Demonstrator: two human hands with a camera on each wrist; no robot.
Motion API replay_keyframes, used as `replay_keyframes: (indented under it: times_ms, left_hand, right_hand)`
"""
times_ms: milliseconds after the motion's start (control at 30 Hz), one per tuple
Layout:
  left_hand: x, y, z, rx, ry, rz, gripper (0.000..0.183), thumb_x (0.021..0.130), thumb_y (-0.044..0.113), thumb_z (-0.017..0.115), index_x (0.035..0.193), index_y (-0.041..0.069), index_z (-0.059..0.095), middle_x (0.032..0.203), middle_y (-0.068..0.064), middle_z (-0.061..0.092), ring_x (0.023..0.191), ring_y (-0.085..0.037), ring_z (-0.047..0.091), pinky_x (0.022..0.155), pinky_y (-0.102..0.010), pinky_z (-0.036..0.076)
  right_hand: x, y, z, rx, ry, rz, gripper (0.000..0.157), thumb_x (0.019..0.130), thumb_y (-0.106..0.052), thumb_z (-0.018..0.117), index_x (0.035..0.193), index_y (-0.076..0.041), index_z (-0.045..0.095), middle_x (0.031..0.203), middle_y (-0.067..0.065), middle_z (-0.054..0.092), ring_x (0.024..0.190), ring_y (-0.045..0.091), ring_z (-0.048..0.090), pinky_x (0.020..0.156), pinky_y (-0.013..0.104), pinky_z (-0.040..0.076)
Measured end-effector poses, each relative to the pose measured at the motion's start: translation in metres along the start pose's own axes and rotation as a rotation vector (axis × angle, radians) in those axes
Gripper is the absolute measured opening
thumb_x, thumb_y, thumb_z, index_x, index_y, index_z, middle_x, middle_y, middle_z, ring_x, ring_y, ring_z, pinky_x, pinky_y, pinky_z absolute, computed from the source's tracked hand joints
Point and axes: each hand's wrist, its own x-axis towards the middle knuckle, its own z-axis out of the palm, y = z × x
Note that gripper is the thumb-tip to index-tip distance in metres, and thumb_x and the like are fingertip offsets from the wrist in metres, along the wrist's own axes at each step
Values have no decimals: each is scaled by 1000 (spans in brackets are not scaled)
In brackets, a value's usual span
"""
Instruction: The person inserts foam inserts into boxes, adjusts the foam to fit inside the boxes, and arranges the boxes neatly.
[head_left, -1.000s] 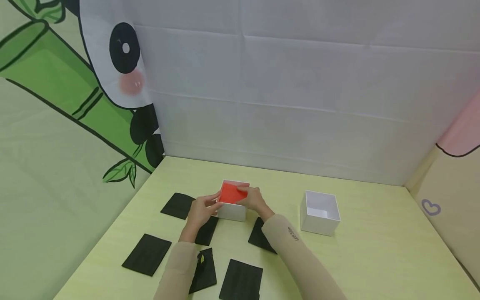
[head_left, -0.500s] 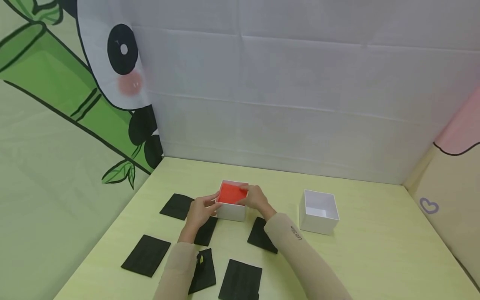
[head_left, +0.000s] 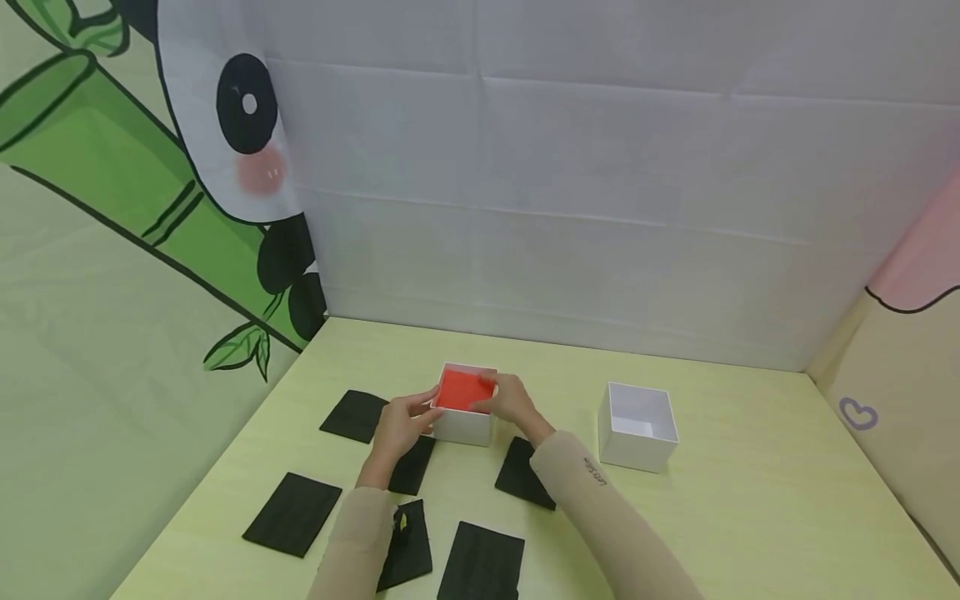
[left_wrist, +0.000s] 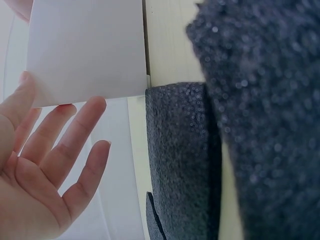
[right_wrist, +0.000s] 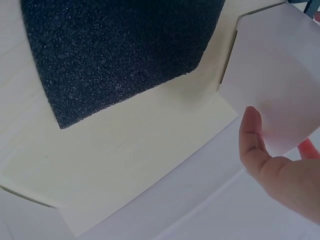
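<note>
In the head view, a white open-topped box [head_left: 462,428] stands on the table with a red sheet or block [head_left: 460,392] filling its opening. My left hand [head_left: 401,429] holds the box at its left side, thumb toward the near corner. The left wrist view shows that hand's fingertips [left_wrist: 95,106] against the box's edge. Over the right rim, my right hand [head_left: 512,401] has its fingers on the inner side above the red piece. Its thumb [right_wrist: 251,131] lies on the outer wall in the right wrist view, so the wall is pinched.
A second white box [head_left: 640,427] stands open at the right. Several black foam sheets lie around the arms, among them one at the left [head_left: 292,514], one in front [head_left: 482,560] and one under the right wrist [head_left: 522,473]. A cloth wall [head_left: 570,208] rises behind the table.
Both hands stay at the box with the red piece. The right fingers shift slightly at the right rim; the head view tilts a little.
</note>
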Motion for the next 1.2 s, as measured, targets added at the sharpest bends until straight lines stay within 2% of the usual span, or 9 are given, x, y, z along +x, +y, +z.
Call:
replay_keyframes:
  times_ms: [267,433,533,667,800,1033,1200]
  left_hand:
    - [-1,1,2,-4,5,25,49,79,21,68,125,13,54,115,-18,57,71,-21,65,73,-36,50]
    - [-1,-1,2,31,23,74,48,78,19,69,124,14,55,115,-16,58,74,-21,64,65,-31,52]
    - [0,-2,3,54,31,114,49,79,20,69,125,12,54,116,-16,57,81,-24,63,65,-31,51]
    - [0,-4,3,60,43,132,55,79,20,69,129,8,49,116,-18,57,91,-29,60,70,-34,51]
    - [-2,-4,1,54,51,130,58,80,20,68,131,6,46,118,-19,55,92,-31,59,72,-37,50]
    - [-10,0,-4,92,79,161,50,81,24,66,125,4,52,125,-16,50,105,-33,51,80,-47,46]
    - [-19,3,-7,105,90,194,47,82,23,66,123,2,54,123,-16,52,107,-33,50,83,-51,42]
  right_hand:
    - [-7,9,-11,126,43,-65,56,78,-17,71,127,-2,49,127,17,47,104,36,48,75,38,48]
    - [-13,12,-21,184,58,-69,54,80,-17,68,129,-5,48,126,17,47,104,39,49,75,41,48]
    - [-17,14,-29,213,71,-73,53,81,-17,67,129,-6,48,124,17,48,106,38,47,78,43,46]
    - [-24,19,-38,253,98,-90,51,81,-16,67,128,-6,49,120,16,51,107,35,48,81,43,45]
    - [-31,24,-48,272,131,-130,48,81,-14,67,125,-3,51,117,17,53,105,33,49,82,43,44]
    - [-43,34,-66,295,152,-185,47,82,-14,66,123,1,51,123,19,49,111,32,45,88,43,40]
    - [-52,42,-78,311,177,-198,46,82,-15,65,123,2,51,124,19,49,113,34,43,91,44,38]
